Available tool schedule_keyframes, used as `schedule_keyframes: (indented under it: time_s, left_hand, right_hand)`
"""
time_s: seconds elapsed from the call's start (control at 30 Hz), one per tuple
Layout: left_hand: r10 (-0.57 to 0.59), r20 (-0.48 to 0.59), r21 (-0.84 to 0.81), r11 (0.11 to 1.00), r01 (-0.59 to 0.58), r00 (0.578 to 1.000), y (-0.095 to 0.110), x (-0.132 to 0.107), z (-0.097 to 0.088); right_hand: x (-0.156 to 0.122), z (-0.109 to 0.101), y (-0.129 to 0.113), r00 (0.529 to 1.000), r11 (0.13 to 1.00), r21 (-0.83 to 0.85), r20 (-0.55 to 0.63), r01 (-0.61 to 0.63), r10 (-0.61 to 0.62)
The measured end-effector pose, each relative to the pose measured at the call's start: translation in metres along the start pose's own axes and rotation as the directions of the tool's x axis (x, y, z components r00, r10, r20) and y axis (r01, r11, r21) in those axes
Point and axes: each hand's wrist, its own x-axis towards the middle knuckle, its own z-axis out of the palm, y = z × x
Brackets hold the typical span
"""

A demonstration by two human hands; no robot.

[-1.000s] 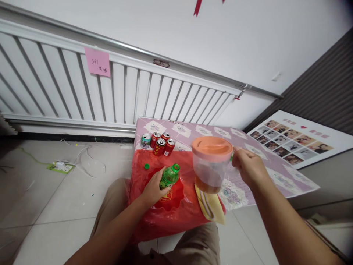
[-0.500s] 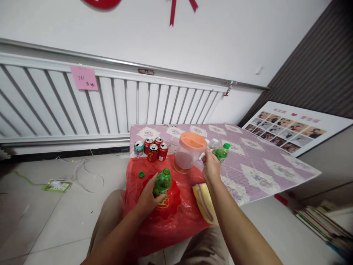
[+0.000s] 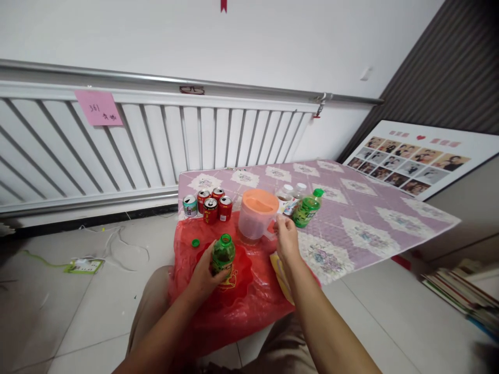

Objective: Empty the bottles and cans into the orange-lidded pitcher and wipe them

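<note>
My left hand (image 3: 205,270) is wrapped round an uncapped green plastic bottle (image 3: 223,254), held upright over a red scalloped tray (image 3: 244,283). A green cap (image 3: 195,242) lies on the red plastic sheet left of the bottle. Just beyond stands a translucent pitcher (image 3: 249,221) with an orange lid (image 3: 260,201) and a little amber liquid at its base. My right hand (image 3: 287,238) is closed at the pitcher's handle; its fingers partly hide the grip. A folded yellow cloth (image 3: 281,275) lies partly under my right forearm.
Several opened drink cans (image 3: 210,210) stand left of the pitcher. To its right are a capped green bottle (image 3: 307,210) and two white-capped bottles (image 3: 287,191). A purple flowered cloth (image 3: 362,208) covers the table; a radiator (image 3: 218,137) runs behind it.
The pitcher, leaning slightly right before, now stands more upright, and my right hand has moved left with it. My left hand still holds the open bottle. The camera view has shifted a little.
</note>
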Motion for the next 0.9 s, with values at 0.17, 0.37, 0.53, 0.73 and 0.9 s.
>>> schedule_keyframes:
  time_s: [0.17, 0.37, 0.53, 0.73, 0.9]
  left_hand:
    - [-0.016, 0.017, 0.047, 0.999, 0.016, 1.0, 0.005, -0.001, -0.002]
    - [-0.025, -0.017, 0.075, 0.997, 0.026, 1.0, 0.019, 0.0, -0.004]
    - [-0.04, -0.026, 0.024, 0.999, 0.041, 0.999, 0.013, -0.001, -0.002]
    - [-0.005, -0.046, 0.055, 0.998, 0.007, 0.999, 0.012, 0.0, -0.002]
    - [0.019, -0.033, 0.144, 0.99, -0.014, 0.999, 0.018, 0.002, -0.006]
  right_hand:
    - [-0.01, -0.026, 0.004, 0.999, 1.0, -0.006, -0.036, 0.002, -0.002]
    - [-0.035, -0.075, 0.01, 0.996, 0.998, -0.06, -0.093, -0.009, 0.004]
    - [-0.069, -0.095, 0.018, 0.996, 0.996, -0.087, -0.089, -0.016, 0.008]
    - [-0.128, -0.086, 0.031, 0.994, 0.992, -0.11, 0.079, -0.064, 0.073]
    - [-0.157, -0.071, 0.03, 0.972, 0.985, -0.151, 0.205, -0.082, 0.113]
